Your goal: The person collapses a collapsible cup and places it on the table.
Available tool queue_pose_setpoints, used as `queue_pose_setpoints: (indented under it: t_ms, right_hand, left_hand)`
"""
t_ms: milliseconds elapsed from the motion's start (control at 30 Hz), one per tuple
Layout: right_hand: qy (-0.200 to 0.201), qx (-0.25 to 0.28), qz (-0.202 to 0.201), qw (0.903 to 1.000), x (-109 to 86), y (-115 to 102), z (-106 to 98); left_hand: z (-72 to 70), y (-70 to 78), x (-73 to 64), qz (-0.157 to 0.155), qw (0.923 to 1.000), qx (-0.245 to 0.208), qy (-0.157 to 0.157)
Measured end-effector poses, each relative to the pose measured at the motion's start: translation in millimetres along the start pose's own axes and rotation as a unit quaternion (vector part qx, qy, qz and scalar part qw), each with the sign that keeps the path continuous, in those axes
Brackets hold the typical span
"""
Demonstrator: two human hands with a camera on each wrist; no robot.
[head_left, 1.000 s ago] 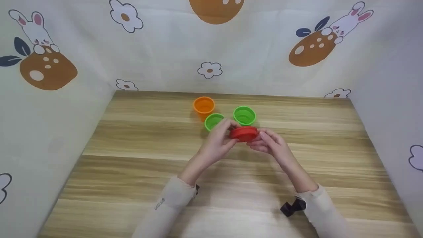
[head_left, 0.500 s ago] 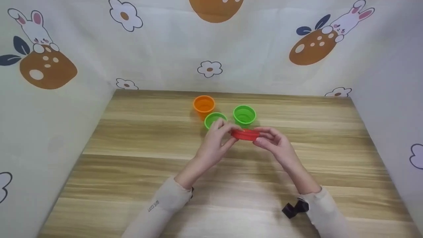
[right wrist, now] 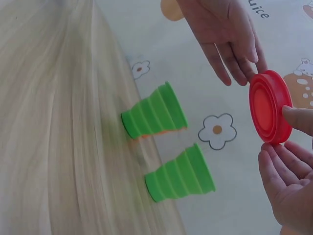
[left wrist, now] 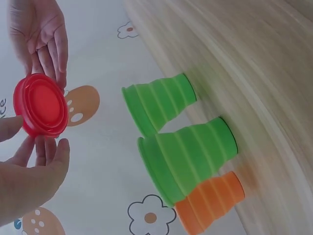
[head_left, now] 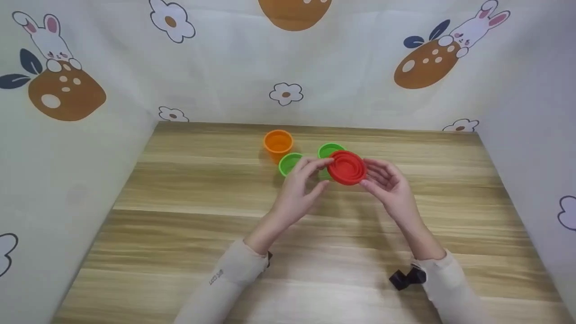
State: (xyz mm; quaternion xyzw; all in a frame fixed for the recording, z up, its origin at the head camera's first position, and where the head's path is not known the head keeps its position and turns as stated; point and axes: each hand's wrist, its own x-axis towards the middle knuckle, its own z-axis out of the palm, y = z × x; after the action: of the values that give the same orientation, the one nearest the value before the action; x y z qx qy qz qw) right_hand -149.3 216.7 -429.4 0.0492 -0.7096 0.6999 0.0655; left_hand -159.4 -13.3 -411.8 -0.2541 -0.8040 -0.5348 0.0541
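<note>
A red collapsible cup (head_left: 347,168), folded flat into a ringed disc, is held up above the table with its face tilted toward the head camera. My right hand (head_left: 393,189) pinches its right edge, the thumb on the rim and the fingers behind. At the opposite edge my left hand (head_left: 294,193) touches the rim with its fingertips, while its thumb stands apart below. One green cup (head_left: 330,150) stands unfolded behind the red one, partly hidden by it. Another green cup (head_left: 289,165) is just past my left fingers, with an orange cup (head_left: 278,143) close behind it.
The wooden table (head_left: 180,252) runs back to a patterned cloth wall (head_left: 225,81), with further cloth walls at both sides. A black camera mount (head_left: 407,277) sticks out from the right sleeve, low over the table.
The red cup has risen and moved right, turning from nearly edge-on to show its ringed face. My left thumb has come away from it. The standing cups have stayed put.
</note>
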Motion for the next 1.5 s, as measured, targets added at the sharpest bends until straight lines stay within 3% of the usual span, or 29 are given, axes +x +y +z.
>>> queue_pose_setpoints:
  t_ms: [233,533,767,1000,1300,1500]
  right_hand:
    - [0.009,-0.019,-0.008,0.9997,6.0,4,-21]
    - [0.022,-0.023,0.032,0.9990,9.0,17,-51]
    - [0.022,-0.020,0.079,0.9964,15.4,26,-69]
    - [0.039,0.028,0.108,0.9930,23.1,38,-82]
    - [0.024,0.045,0.171,0.9840,26.8,53,-91]
    - [0.012,0.040,0.213,0.9761,30.5,61,-92]
  left_hand:
    - [15.7,-0.8,12.8,-0.041,0.9949,-0.083,-0.040]
    - [55.4,-4.9,36.8,-0.123,0.9734,-0.179,-0.072]
    - [82.7,-13.7,51.3,-0.174,0.9629,-0.185,-0.091]
    - [106.1,-22.6,60.8,-0.210,0.9499,-0.208,-0.101]
    - [118.5,-31.7,69.3,-0.263,0.9368,-0.190,-0.132]
    - [124.3,-39.3,76.2,-0.277,0.9350,-0.166,-0.147]
